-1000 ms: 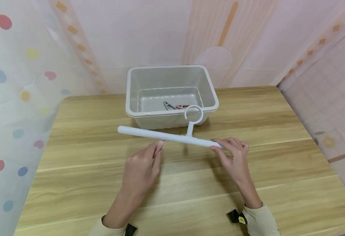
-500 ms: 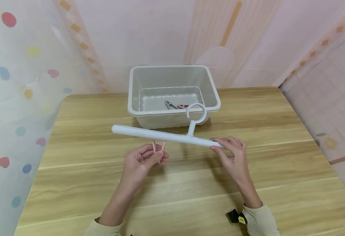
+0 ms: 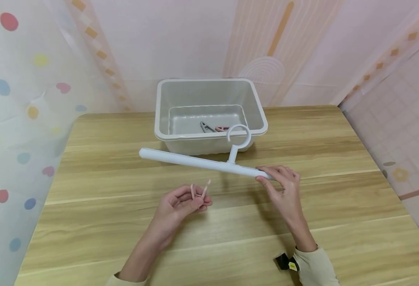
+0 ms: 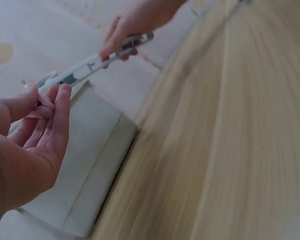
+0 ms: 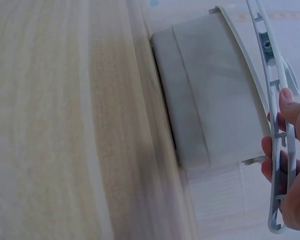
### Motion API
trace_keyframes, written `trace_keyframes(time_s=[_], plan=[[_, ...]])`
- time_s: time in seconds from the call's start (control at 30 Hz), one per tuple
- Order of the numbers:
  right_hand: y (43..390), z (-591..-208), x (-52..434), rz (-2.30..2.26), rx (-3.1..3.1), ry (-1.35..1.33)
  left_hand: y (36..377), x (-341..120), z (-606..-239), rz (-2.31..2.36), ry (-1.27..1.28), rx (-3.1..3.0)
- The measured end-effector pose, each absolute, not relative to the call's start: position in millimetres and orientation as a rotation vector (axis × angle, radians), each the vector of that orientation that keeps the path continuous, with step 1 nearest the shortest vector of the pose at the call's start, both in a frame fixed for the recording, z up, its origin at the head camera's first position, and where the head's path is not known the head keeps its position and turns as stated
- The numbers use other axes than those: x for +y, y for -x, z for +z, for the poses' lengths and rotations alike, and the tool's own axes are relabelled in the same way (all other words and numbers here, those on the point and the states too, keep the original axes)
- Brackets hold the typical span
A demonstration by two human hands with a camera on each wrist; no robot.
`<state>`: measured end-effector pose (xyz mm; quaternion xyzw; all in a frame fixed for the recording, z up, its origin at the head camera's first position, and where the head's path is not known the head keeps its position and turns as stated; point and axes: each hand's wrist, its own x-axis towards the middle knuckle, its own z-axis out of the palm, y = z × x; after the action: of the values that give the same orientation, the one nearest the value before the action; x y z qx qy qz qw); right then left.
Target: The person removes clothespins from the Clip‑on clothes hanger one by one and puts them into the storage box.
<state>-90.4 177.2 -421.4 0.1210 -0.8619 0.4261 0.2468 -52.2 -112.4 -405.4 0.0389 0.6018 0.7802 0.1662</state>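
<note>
Your left hand (image 3: 181, 204) pinched a pink clip (image 3: 199, 192) at frame centre; your right hand (image 3: 281, 186) gripped the white hanger bar (image 3: 195, 161) (right end only).

The head camera is looking forward and down from above, taking in the whole wooden table (image 3: 302, 222), with the grey bin (image 3: 210, 89) at upper centre and both hands low in the frame. The left wrist camera is sitting very close behind the left hand (image 4: 25, 150), which is filling the lower left of the frame, and is facing across the table toward the right hand (image 4: 135, 22) at the top. The right wrist camera is looking along the table from close range, with the right hand (image 5: 295, 175) at the right edge. All three views are sharing the bin and the white hanger bar (image 3: 198, 162).
</note>
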Motion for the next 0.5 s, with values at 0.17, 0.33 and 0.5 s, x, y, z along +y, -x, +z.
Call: trace_keyframes(time_s=[0.17,0.33,0.5], plan=[[89,-422,177,1.122,-2.358,-0.338,48,-113,-401,2.221,-0.176,1.953],[88,-424,176,1.094,-2.36,-0.353,48,-112,-392,2.246,-0.165,2.108],[87,-425,177,1.082,-2.363,-0.349,52,-113,-382,2.265,-0.184,2.259]])
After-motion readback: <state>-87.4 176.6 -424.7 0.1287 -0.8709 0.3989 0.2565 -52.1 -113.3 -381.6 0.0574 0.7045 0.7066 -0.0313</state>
